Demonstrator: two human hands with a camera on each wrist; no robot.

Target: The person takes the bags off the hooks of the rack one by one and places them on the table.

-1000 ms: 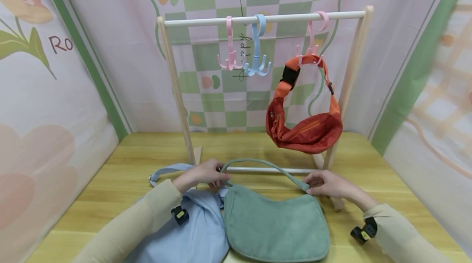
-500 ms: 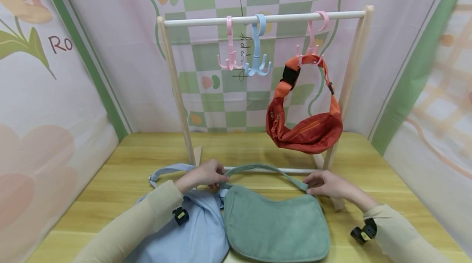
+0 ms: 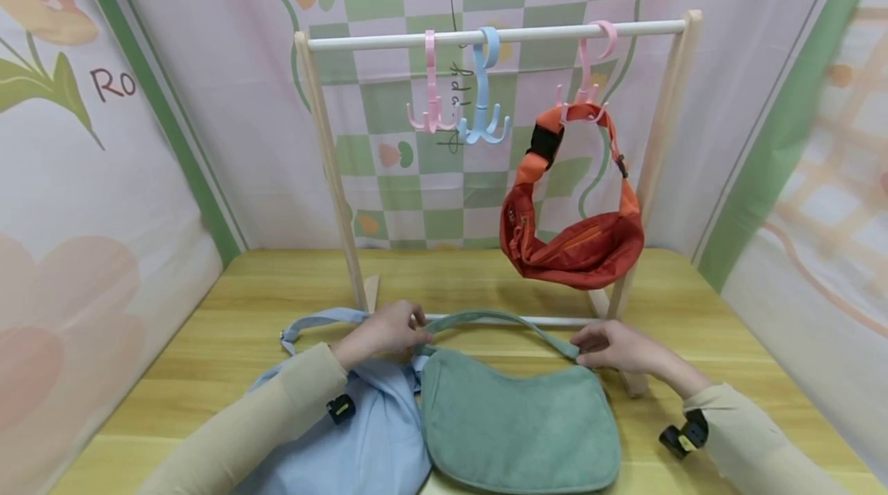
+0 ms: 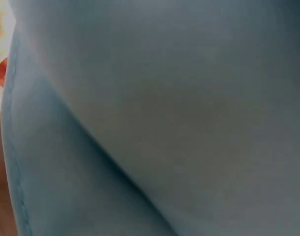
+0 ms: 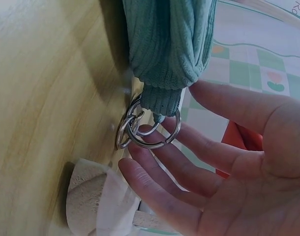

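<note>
A green ribbed-fabric shoulder bag (image 3: pixel 520 422) lies on the table in the head view, its strap (image 3: pixel 486 315) arched behind it. My left hand (image 3: pixel 391 327) holds the strap's left end, the fingertips partly hidden. At the other end, my right hand (image 3: pixel 617 348) pinches the strap where it meets the bag. The right wrist view shows metal rings (image 5: pixel 155 142) there, with the thumb against the fabric and the other fingers loosely bent behind the rings. Beneath my left forearm lies a light blue cloth bag (image 3: pixel 375 433); its fabric (image 4: pixel 165 123) fills most of the left wrist view.
Behind the bags stands a wooden rack with a white top rail (image 3: pixel 534 34). From it hang a pink hook (image 3: pixel 432 86), a blue hook (image 3: pixel 482 94) and another pink hook (image 3: pixel 585 79) bearing a red-orange waist bag (image 3: pixel 576 248). A blue strap (image 3: pixel 319 319) lies left.
The green strap has sunk lower and turned flatter. My left hand has shifted slightly to the right at its end of the strap, while the right hand stays in place.
</note>
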